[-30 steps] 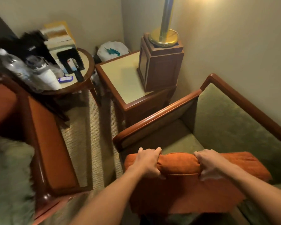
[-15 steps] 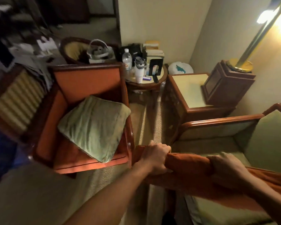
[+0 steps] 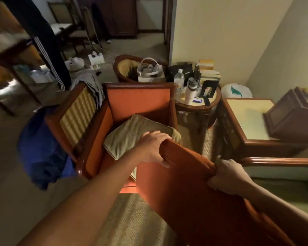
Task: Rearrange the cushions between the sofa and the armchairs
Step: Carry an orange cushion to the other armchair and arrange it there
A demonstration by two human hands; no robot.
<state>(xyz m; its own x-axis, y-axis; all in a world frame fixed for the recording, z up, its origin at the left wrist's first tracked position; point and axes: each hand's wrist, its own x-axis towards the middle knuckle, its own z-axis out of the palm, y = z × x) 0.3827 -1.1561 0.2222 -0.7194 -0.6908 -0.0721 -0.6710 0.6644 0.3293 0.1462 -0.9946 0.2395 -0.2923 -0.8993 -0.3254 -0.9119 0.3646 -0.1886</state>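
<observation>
left hand point(image 3: 152, 147) and right hand point(image 3: 228, 177) clamp orange cushion point(image 3: 194, 189) top edge | spread grip keeps it flat | green cushion point(image 3: 130, 135) occupies orange armchair point(image 3: 137, 103) seat

Both bare forearms reach forward from the bottom of the view. The left arm runs up from the lower left corner, nearly straight, and its left hand point(image 3: 152, 147) is held farther out and higher than the other. This hand is palm down, knuckles up, fingers curled over the far top corner of the orange cushion point(image 3: 194, 192) with the thumb pressed against its near face. The right arm enters from the lower right edge, shorter in view and bent. The right hand point(image 3: 228, 177) is clenched in a fist on the cushion's top edge, bunching the fabric, back of the hand upward.
</observation>
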